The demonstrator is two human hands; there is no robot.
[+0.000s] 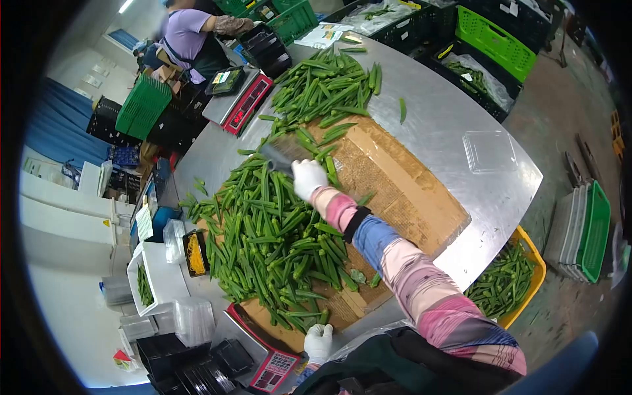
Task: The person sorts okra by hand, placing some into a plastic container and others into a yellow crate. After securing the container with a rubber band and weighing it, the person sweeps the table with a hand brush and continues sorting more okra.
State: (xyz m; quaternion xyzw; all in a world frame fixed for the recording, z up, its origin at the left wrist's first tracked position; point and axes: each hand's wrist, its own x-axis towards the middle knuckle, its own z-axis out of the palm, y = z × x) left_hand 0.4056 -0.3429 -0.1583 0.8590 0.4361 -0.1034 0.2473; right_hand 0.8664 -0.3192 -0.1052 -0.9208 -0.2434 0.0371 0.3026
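Note:
My right hand (309, 179), in a white glove, is closed around the grey handle of a brush-like tool (279, 157); its far end is smeared by motion. It is over the far side of a big heap of green okra (263, 224), next to a second okra pile (326, 85). Both piles lie partly on a worn brown cardboard sheet (408, 178). My left hand (318, 342), gloved too, is at the near edge of the cardboard beside a few okra pods. Its fingers look curled together, and what they hold, if anything, is hidden.
A red scale (249, 105) carries a packed tray; another scale (273, 372) stands near me. A clear plastic lid (490, 151) lies on the metal table (441, 105). A yellow crate (541, 276) of okra stands below its edge. Another person (187, 33) works across the table.

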